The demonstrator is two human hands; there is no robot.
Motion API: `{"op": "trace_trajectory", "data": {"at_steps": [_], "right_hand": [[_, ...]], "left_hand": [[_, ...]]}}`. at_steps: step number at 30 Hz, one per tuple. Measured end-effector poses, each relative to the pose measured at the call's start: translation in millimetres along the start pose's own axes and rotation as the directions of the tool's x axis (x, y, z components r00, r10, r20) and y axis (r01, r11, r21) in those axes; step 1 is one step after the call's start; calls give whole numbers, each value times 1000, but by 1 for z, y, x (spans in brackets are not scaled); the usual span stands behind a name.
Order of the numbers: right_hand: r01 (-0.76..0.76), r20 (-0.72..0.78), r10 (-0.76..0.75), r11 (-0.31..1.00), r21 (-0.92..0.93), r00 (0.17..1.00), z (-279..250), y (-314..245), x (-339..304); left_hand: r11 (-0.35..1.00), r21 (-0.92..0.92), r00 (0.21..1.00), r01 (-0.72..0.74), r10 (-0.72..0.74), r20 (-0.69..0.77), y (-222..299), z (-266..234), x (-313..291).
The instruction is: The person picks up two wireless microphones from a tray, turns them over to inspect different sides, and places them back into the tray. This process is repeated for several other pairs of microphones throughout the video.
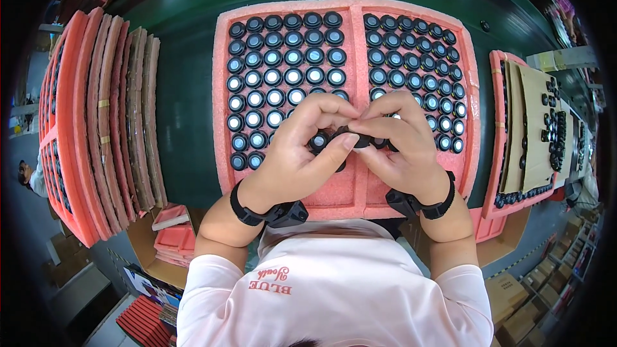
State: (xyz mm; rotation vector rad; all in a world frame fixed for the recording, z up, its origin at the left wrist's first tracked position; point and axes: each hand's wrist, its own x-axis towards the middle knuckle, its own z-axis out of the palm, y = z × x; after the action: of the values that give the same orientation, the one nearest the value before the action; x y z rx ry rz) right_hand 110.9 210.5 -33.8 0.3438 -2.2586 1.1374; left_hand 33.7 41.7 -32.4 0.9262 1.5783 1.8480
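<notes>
Both my hands meet over a pink foam tray [357,51] with two compartments, each holding rows of small round black parts with silver centres. Between my fingertips is a black round part [361,141], mostly covered by the fingers. My left hand [297,144] pinches it from the left, thumb and forefinger closed. From the other side my right hand [411,144] is closed on it too, its thumb and fingers bent inward. The near end of the tray shows bare pink foam. Exactly what the fingertips touch on the part is hidden.
Pink trays and cardboard sheets [116,122] stand stacked at the left. At the right lies another filled tray [498,128] with cardboard [533,128] on it. A loose black part [485,26] rests on the green work surface [186,90]. Another person [32,177] is far left.
</notes>
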Motion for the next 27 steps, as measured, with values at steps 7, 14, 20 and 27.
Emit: {"op": "trace_trajectory", "data": {"at_steps": [7,14,20,27], "right_hand": [[-118,153,131,989,-86,980,-23,-19,0],[-128,350,252,931,-341,902,-52,-28,-35],[-75,425,285,892,-446,859,-44,-26,-54],[89,525,242,845,-527,816,-40,-25,-67]], "left_hand": [[998,-54,1000,-19,19,-4,-6,-6,1],[980,102,983,-172,177,-42,-4,-7,2],[982,105,986,-159,162,-22,-3,-7,1],[977,122,984,-176,179,-10,-2,-8,1]]}}
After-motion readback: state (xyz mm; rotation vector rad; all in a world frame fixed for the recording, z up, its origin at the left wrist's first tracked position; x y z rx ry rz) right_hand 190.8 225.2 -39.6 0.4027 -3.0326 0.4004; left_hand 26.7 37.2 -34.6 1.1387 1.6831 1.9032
